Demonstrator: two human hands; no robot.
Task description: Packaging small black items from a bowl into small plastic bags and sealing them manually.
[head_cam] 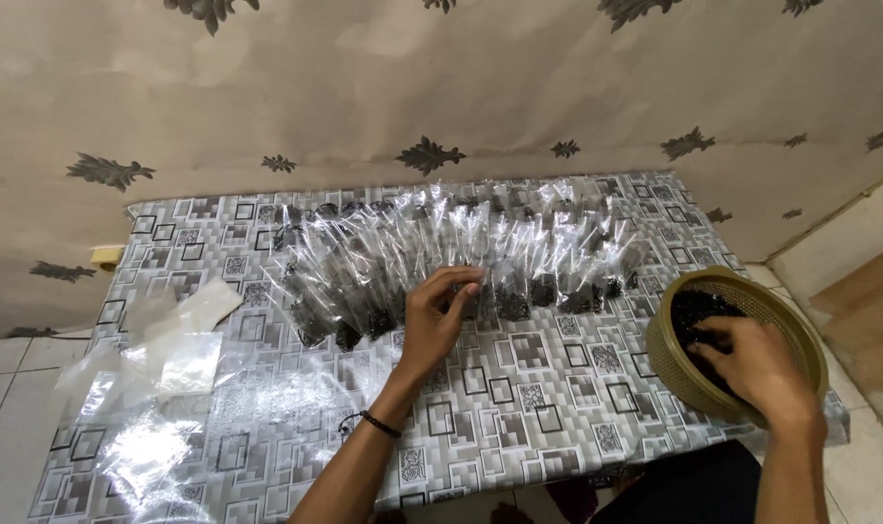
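Left hand point(439, 315): fingers curled, pinching the lower end of one clear filled bag in the row of bags point(461, 257) lying across the worktop point(519, 408) middle. Right hand point(757, 369): fingers bent down into the small black pieces point(694, 311) inside the tan basket point(800, 340) at the worktop's right edge. Empty bags point(184, 354) lie near the left edge.
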